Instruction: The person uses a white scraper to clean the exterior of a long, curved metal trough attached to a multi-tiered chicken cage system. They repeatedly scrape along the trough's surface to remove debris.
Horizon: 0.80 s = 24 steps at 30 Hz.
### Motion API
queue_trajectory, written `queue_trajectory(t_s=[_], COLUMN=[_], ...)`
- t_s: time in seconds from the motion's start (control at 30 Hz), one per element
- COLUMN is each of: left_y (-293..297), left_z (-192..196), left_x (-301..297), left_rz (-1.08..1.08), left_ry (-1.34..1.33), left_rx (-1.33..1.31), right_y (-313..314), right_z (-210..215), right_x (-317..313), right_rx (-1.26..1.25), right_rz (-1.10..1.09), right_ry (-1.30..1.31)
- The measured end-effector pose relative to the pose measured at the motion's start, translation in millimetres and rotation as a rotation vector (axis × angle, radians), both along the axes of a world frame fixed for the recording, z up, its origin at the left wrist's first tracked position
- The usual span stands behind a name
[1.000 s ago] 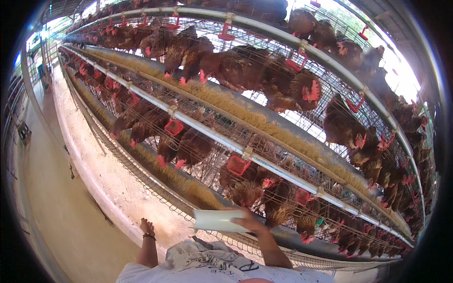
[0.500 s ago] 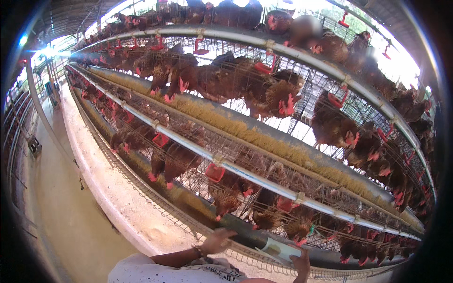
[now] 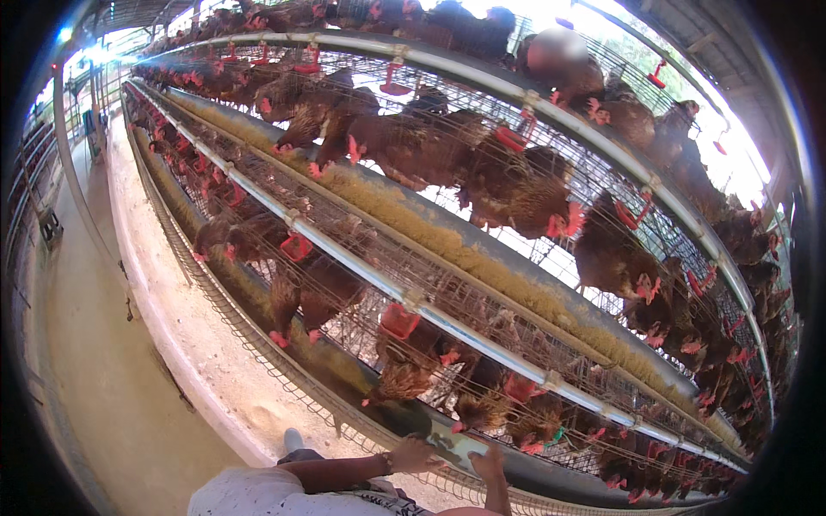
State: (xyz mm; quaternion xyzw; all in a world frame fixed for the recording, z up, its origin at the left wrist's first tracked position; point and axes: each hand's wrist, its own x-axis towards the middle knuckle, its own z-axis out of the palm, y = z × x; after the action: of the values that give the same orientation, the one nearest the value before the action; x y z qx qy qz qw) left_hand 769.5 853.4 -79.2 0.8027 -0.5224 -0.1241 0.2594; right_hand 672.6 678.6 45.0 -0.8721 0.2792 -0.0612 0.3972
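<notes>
Head view: one pale curved scoop, which I see between the two hands, at the lower feed trough. Right hand: at the scoop's right end, pinching its edge. Left hand: just beside the scoop's left end; whether its fingers touch or grip, I cannot tell. Brown hens: caged beyond, several heads lowered near the trough.

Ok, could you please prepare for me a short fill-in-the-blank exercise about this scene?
1. The hand wearing the bracelet is the person's ____ one.
2. The right hand holds the pale scoop at the ____ feed trough, not the upper one.
3. The brown hens have ____ combs.

Missing words: left; lower; red.
</notes>
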Motion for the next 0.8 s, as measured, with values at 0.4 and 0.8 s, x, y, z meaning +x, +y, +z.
queue_trajectory(t_s=[0.4,0.8], left_y=[222.8,352.5], left_z=[75.8,6.6], left_x=[219.8,390.8], left_rz=[0.172,0.681], left_ry=[0.107,-0.196], left_rx=[0.161,0.458], right_y=[183.2,317.4], right_z=[-27.2,-76.2], right_x=[192.7,360.0], right_rx=[0.083,0.123], right_rz=[0.119,0.157], right_ry=[-0.084,-0.052])
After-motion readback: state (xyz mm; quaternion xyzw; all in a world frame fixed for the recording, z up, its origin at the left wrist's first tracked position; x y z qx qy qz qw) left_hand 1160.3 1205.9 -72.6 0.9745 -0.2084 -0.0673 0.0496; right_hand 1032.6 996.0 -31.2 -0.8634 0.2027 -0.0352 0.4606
